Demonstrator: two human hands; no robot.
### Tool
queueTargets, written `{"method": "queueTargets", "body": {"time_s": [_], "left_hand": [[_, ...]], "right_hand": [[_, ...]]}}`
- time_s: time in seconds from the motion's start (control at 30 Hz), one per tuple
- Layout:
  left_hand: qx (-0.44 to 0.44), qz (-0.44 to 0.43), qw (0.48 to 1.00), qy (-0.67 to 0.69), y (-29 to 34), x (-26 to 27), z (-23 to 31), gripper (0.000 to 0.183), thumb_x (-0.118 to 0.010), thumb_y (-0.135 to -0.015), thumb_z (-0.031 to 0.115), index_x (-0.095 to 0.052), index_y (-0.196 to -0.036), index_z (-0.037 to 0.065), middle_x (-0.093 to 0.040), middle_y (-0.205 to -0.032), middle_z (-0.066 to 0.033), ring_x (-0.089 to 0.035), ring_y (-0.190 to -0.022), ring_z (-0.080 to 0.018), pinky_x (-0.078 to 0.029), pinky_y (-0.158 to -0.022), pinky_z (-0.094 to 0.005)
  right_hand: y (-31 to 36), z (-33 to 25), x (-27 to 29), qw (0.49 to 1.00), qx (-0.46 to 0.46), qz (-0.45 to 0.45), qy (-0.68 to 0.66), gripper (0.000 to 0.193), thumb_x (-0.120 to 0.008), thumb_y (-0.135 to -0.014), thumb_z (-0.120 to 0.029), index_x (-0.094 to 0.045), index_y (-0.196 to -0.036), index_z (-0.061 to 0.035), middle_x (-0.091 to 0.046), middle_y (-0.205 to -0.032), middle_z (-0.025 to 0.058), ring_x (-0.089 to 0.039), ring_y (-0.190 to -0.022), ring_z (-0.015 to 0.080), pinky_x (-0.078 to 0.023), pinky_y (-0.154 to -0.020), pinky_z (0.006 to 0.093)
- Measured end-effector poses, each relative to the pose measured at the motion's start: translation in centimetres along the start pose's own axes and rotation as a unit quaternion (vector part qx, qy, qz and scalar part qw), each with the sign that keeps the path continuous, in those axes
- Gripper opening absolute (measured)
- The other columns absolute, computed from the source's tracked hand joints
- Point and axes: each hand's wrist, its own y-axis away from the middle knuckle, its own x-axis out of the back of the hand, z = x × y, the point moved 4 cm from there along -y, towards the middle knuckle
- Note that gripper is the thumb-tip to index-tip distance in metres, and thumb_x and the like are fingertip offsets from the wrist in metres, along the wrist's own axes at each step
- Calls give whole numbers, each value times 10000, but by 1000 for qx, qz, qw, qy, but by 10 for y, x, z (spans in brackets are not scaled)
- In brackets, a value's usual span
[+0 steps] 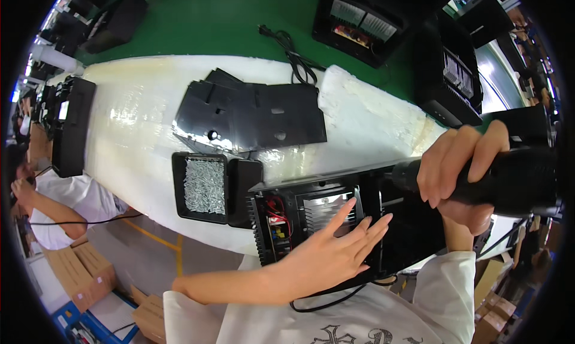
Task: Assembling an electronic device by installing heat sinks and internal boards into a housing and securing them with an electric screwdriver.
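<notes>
Left hand: left hand (335, 248) lies flat, fingers spread, palm down on the open black case (335, 218); it grips nothing.
Right hand: right hand (458, 164) is wrapped tight around a black power screwdriver (509, 179), fingers curled over its barrel.
Case: sits at the near edge of the white bench (138, 128), just in front of the person; red and yellow wires and a finned metal block show inside.
Screwdriver: held over the case's right end, tip hidden.
Screw tray: black tray of silver screws (203, 187) just left of the case.
Plates: stack of black plates (257, 113) behind the tray.
Cable: black power cord (293, 53) at the bench's far edge.
Neighbour: another person (54, 206) in white at far left.
</notes>
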Motion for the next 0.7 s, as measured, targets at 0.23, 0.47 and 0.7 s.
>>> {"method": "queueTargets", "body": {"time_s": [0.23, 0.47, 0.7], "left_hand": [[188, 189, 963, 48, 0, 53, -154, 330, -567, -950, 222, -588, -1214, 25, -590, -1285, -143, -562, -1155, -341, -474, -954, -395], [258, -71, 955, -127, 70, 19, -229, 908, -688, -785, 543, -292, -1513, 171, -260, -1581, -16, -244, -1450, -319, -249, -1124, -618], [260, 54, 956, -124, 126, 61, -200, 788, -728, -801, 391, -393, -1455, 108, -304, -1562, -64, -256, -1441, -343, -254, -1141, -555]], "right_hand": [[2, -9, 4, 995, -30, -81, -41, 513, -818, -781, -323, -403, -929, -61, -573, -728, 145, -554, -497, 213, -511, -459, 330], [11, -16, 0, 995, 51, -86, 0, 524, -771, -808, -368, -372, -927, -51, -502, -650, 92, -515, -472, 170, -483, -430, 285], [23, -33, 2, 986, 131, 5, 104, 456, -734, -836, -299, -365, -909, -42, -500, -594, 79, -491, -427, 142, -462, -415, 269]]}}
